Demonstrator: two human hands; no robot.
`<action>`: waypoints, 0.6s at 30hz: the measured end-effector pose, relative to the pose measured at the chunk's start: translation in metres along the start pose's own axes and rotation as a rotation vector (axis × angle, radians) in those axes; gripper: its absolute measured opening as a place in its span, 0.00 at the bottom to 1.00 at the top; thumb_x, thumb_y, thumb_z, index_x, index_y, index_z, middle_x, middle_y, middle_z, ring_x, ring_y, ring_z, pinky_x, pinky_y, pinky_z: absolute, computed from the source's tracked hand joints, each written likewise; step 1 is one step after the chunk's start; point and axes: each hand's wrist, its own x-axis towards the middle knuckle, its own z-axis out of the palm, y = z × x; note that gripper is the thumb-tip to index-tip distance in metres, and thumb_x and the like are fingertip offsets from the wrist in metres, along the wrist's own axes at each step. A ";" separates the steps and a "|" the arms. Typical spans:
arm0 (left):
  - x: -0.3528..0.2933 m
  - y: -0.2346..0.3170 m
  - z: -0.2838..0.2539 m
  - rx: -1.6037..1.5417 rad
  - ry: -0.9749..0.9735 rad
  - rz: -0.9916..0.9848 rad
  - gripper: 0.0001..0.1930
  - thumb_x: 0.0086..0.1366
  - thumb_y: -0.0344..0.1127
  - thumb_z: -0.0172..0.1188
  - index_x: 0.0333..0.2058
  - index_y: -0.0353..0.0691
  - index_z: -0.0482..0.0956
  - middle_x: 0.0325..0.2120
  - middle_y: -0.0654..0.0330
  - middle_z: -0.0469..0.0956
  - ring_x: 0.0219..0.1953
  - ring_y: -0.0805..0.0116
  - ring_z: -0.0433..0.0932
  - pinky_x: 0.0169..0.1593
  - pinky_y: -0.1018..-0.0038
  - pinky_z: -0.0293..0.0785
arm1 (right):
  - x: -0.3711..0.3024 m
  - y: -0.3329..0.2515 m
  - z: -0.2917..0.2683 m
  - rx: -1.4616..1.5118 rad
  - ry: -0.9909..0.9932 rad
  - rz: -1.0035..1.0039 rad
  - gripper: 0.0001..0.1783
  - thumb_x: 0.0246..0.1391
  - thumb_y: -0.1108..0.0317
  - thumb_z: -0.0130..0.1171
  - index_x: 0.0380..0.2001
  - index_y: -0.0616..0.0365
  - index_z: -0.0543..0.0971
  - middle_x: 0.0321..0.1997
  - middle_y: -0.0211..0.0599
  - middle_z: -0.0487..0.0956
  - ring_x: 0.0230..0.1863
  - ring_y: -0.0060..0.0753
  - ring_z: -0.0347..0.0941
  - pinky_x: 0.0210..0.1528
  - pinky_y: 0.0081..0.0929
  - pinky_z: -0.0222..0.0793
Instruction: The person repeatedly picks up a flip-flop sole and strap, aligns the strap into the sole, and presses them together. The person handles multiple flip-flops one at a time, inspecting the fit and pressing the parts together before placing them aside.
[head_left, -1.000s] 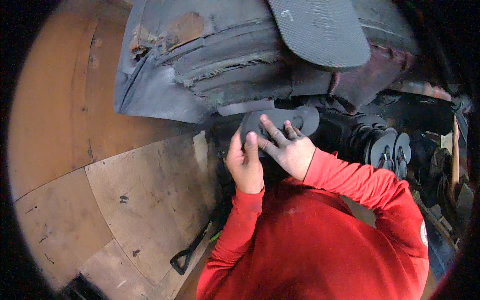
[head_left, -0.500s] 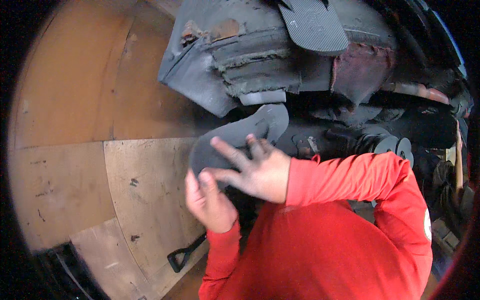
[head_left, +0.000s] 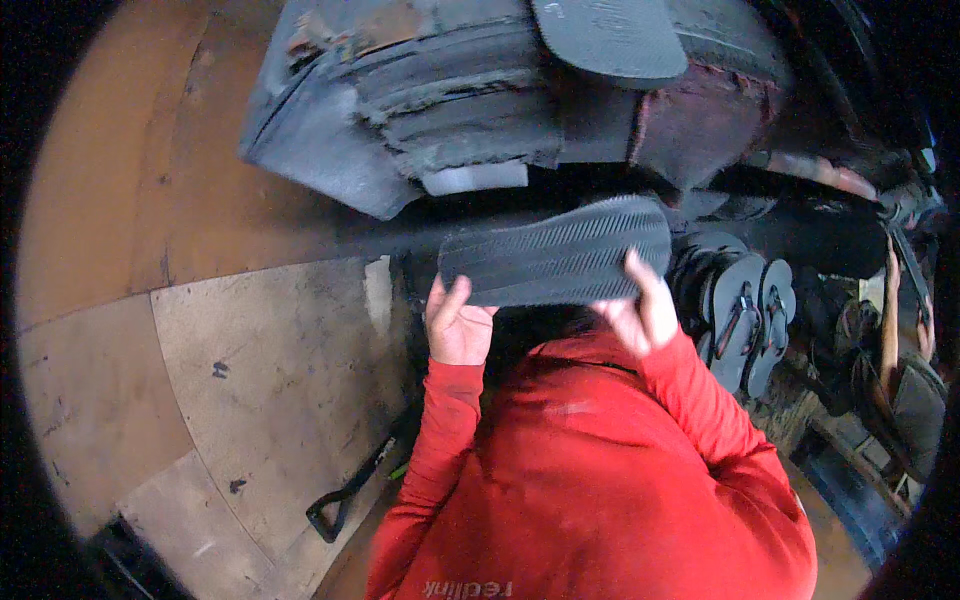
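Note:
A dark grey rubber sandal sole (head_left: 556,252) with a ribbed tread is held flat between both hands, tread side up. My left hand (head_left: 457,324) grips its left end from below, thumb on the edge. At the right end, my right hand (head_left: 640,310) curls its fingers over the rim. Both sleeves are red. Above it lies a stack of worn grey rubber sheets (head_left: 430,100), and another sole (head_left: 610,38) rests on top of that stack.
A row of finished dark flip-flops (head_left: 745,320) stands to the right of my right hand. A black-handled tool (head_left: 345,495) lies on the plywood floor (head_left: 270,380) at lower left. Cluttered dark items fill the far right.
The sole has been turned from a tilted hold to level, tread up. My right hand moved from lying across it to gripping its right end; the left hand shifted to the left end.

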 end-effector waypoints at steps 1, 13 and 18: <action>0.002 0.001 0.015 0.157 -0.059 0.018 0.20 0.70 0.29 0.54 0.60 0.40 0.69 0.56 0.51 0.75 0.59 0.54 0.74 0.62 0.50 0.70 | 0.028 -0.005 -0.012 -0.066 0.018 -0.100 0.20 0.69 0.63 0.52 0.58 0.61 0.69 0.58 0.43 0.76 0.58 0.43 0.74 0.62 0.46 0.70; -0.109 0.098 0.086 1.022 0.144 0.412 0.23 0.62 0.19 0.62 0.55 0.30 0.68 0.49 0.56 0.77 0.50 0.72 0.76 0.55 0.75 0.71 | 0.087 0.104 0.028 0.170 -0.296 0.286 0.22 0.69 0.57 0.50 0.60 0.55 0.69 0.59 0.37 0.76 0.60 0.37 0.74 0.61 0.42 0.73; -0.174 0.070 -0.003 1.029 0.282 0.268 0.24 0.62 0.24 0.66 0.55 0.33 0.68 0.51 0.57 0.76 0.52 0.70 0.76 0.57 0.72 0.71 | 0.067 0.090 0.048 -0.025 -0.321 0.220 0.29 0.64 0.68 0.58 0.65 0.51 0.63 0.61 0.31 0.74 0.59 0.33 0.74 0.61 0.37 0.73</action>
